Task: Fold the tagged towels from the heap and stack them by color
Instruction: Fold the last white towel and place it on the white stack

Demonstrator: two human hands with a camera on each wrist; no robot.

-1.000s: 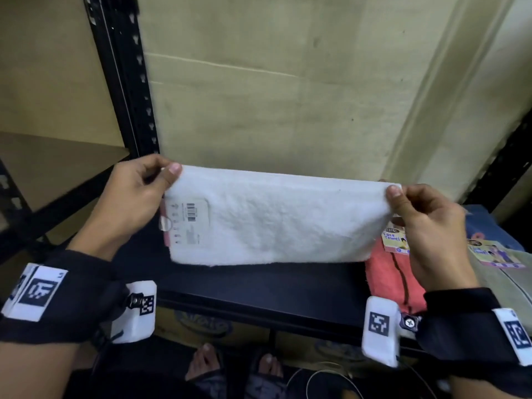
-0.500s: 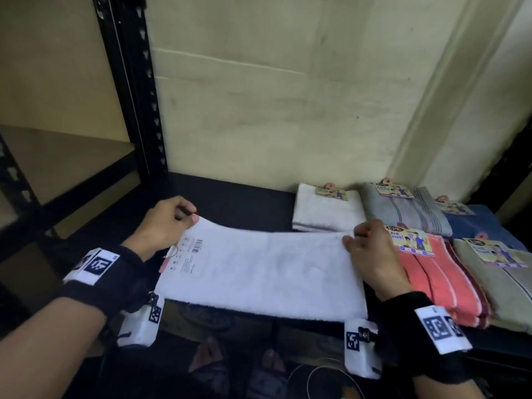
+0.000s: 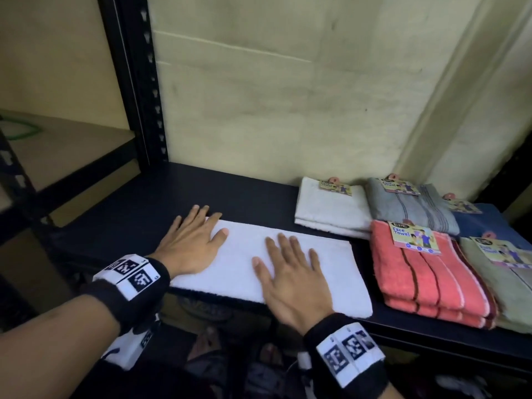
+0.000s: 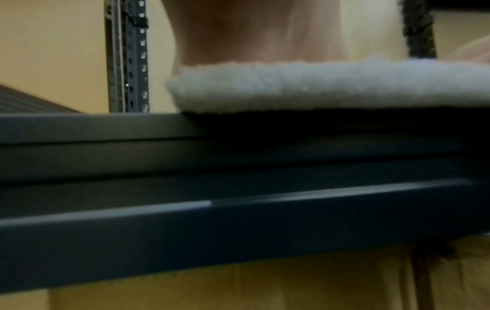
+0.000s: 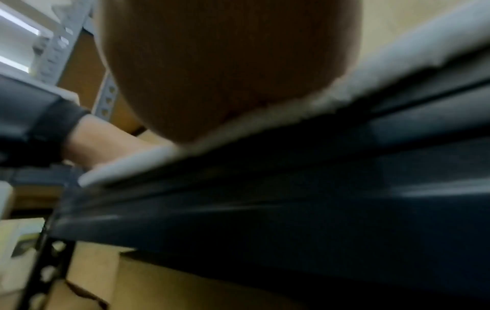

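Observation:
A white towel [image 3: 331,263], folded into a long strip, lies flat on the dark shelf [image 3: 236,197] near its front edge. My left hand [image 3: 191,240] presses flat on the towel's left end, fingers straight. My right hand [image 3: 290,272] lies flat on the towel's middle, fingers spread. Both wrist views show the towel's fluffy edge [image 4: 305,86] [image 5: 265,119] on the shelf lip with a palm on top. Its tag is hidden.
Folded tagged towels sit at the right: white [image 3: 331,208], grey [image 3: 411,208], blue [image 3: 495,223], coral [image 3: 426,275] and beige [image 3: 506,289]. A black rack upright [image 3: 138,90] stands at the back left. The wall is close behind the shelf.
The towel was held up in the air by its top corners, then lowered onto the shelf. Both hands let go of the corners and now lie flat on it.

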